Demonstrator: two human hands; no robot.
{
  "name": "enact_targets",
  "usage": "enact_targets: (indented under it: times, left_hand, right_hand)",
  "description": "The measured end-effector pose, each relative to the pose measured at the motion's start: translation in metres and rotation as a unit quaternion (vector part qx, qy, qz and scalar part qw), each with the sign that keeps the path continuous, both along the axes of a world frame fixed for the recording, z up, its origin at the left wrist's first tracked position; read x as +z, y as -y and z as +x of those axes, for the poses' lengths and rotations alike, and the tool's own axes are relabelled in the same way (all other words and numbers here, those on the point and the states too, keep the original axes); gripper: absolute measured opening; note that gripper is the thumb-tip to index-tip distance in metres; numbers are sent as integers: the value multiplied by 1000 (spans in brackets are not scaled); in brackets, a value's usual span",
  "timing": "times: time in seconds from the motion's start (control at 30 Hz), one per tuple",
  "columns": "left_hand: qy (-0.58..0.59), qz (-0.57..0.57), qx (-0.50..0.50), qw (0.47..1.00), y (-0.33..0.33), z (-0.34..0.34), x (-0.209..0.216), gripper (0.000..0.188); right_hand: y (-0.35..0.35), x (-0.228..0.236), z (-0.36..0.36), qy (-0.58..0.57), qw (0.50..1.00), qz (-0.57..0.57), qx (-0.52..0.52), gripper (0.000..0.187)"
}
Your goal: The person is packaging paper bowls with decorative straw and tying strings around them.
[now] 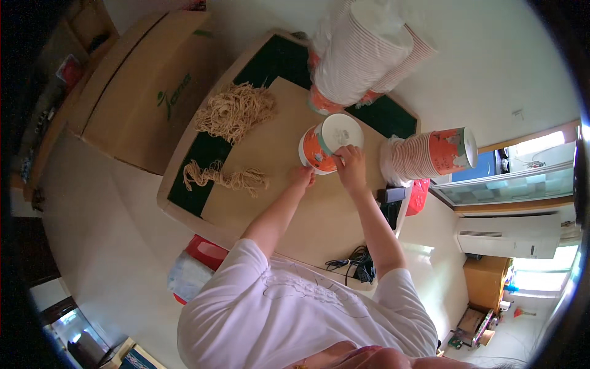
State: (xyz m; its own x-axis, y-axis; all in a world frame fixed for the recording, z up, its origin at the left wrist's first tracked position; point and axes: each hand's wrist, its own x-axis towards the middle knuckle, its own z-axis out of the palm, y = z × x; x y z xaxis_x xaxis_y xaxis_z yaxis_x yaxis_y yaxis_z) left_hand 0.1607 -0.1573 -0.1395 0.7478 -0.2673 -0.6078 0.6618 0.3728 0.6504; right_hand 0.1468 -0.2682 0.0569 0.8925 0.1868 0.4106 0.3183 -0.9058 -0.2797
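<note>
A paper bucket (314,149) with an orange printed side and a white round end lies tilted on the brown board (276,209) in front of me. Curled at its near lower edge, the fingers of my left hand (302,176) are closed on the rim. My right hand (351,167) is pinched together against the bucket's right side; anything between its fingertips is hidden. To the left, a large tangled heap of beige string (236,112) lies on the table, and a smaller bundle of beige string (226,179) is nearer to me.
Tall plastic-wrapped stacks of paper buckets (362,55) stand at the back. Another stack (424,154) lies on its side at the right. A black cable with adapter (356,263) sits by the near edge. A big cardboard box (144,92) stands left of the table (175,166).
</note>
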Motion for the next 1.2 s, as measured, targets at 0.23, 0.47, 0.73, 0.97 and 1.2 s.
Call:
enact_targets:
  times: [0.23,0.47,0.73,0.97,1.2]
  left_hand:
    - [33,72,-63,995,-2,5,-11,14]
    - [-24,78,-5,997,5,-7,12,15]
    - [30,76,-10,997,5,-15,3,19]
    - [5,65,-63,996,-41,-45,62,30]
    - [156,-58,-190,968,-116,-136,172,70]
  right_hand:
    - [3,4,-2,-14,994,91,67,12]
    - [7,40,-11,-13,990,126,60,12]
    - [63,126,-22,-10,965,263,-3,12]
    - [87,173,-91,-64,775,628,30,15]
    - [61,-22,-159,-300,528,789,-97,17]
